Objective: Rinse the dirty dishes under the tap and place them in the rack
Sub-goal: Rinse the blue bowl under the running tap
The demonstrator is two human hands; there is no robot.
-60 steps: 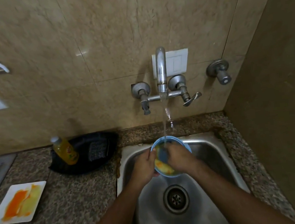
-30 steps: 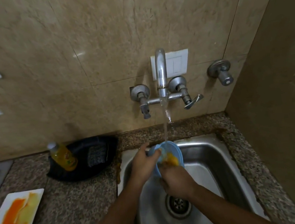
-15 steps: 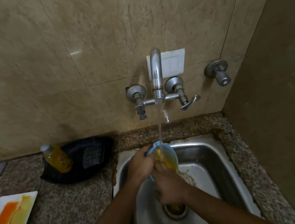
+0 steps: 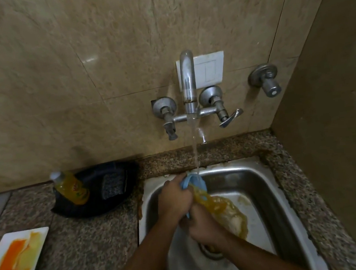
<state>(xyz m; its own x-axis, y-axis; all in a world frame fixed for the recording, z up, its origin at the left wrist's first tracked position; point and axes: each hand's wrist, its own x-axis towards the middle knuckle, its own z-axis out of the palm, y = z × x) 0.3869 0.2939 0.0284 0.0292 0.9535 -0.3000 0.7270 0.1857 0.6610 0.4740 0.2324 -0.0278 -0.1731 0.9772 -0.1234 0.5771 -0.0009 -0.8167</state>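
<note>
Tilted further now, the blue bowl (image 4: 192,181) is standing almost on edge under the tap (image 4: 188,84), where two seconds back it was facing up toward the camera; yellow-orange slop is now sliding out of it onto the sink (image 4: 265,191) floor. Camera view is also shifting a little right.

Left hand (image 4: 174,198) is gripping the bowl's left rim, fingers curled round it, grip clenched on the bowl. Right hand (image 4: 201,225) is sitting just below the bowl, fingers bent against its lower edge and the residue; looks like it is rubbing or holding the bowl, but cannot tell which, grip partly hidden. Water stream (image 4: 195,150) is falling from the tap straight onto the bowl's top rim.

Left of the sink on the tabletop (image 4: 85,245): black tray (image 4: 118,205) holding a yellow soap bottle (image 4: 72,188) and a scrub pad (image 4: 112,184). Further left of the sink, white square plate (image 4: 17,255) smeared orange and yellow, still waiting to be rinsed. No rack in view.

Judgement on the step in hand: rinsing the bowl, early in the task. Doing it well probably means keeping the bowl's inside facing the stream, turning it so water is reaching all of the inner wall, wiping the stuck film with the right fingers, and keeping the left grip firm since the bowl is likely slippery.
</note>
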